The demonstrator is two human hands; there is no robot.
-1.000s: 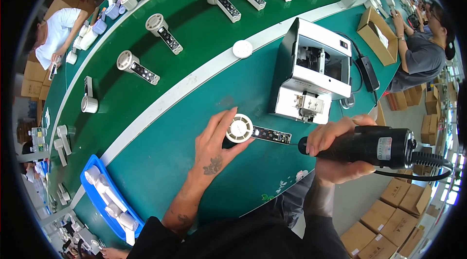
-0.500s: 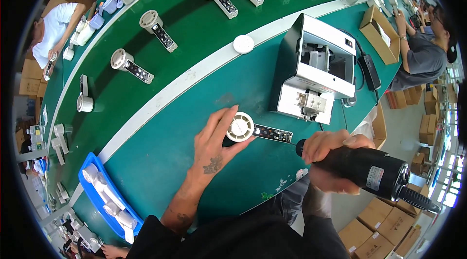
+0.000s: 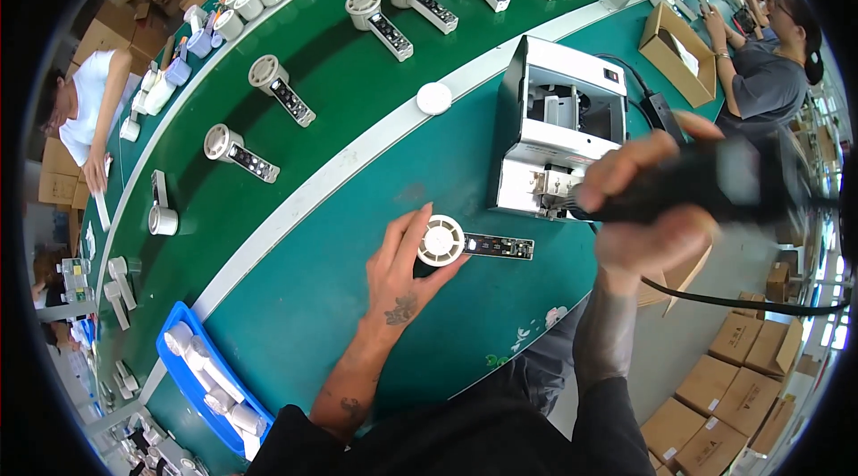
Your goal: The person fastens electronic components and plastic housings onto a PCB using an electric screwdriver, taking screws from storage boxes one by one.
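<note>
- Nearest, the left hand (image 3: pixel 399 272) lies flat on the green counter (image 3: pixel 340 297), its fingers spread and its grip loose beside a small handheld fan (image 3: pixel 451 243) with a round white head and a dark open handle; thumb and forefinger touch the head.
- Just right of it, the right hand (image 3: pixel 657 208) has its grip closed around a black electric screwdriver (image 3: pixel 715 185), blurred, with one black cable hanging below it.
- At the lower left edge sits one blue tray (image 3: pixel 179 360) of white parts.
- Beyond the fan stands one white boxy machine (image 3: pixel 559 123), and one white round cap (image 3: pixel 433 98) lies on the pale strip.
- Farther off, a darker green belt (image 3: pixel 313 56) carries at least seven more fans in a row.
- Two other people work at the far ends, with cardboard boxes on the floor.
- Compared with half a second ago, the screwdriver has risen from beside the counter edge to the front of the machine; the left hand has stayed on the fan.
</note>
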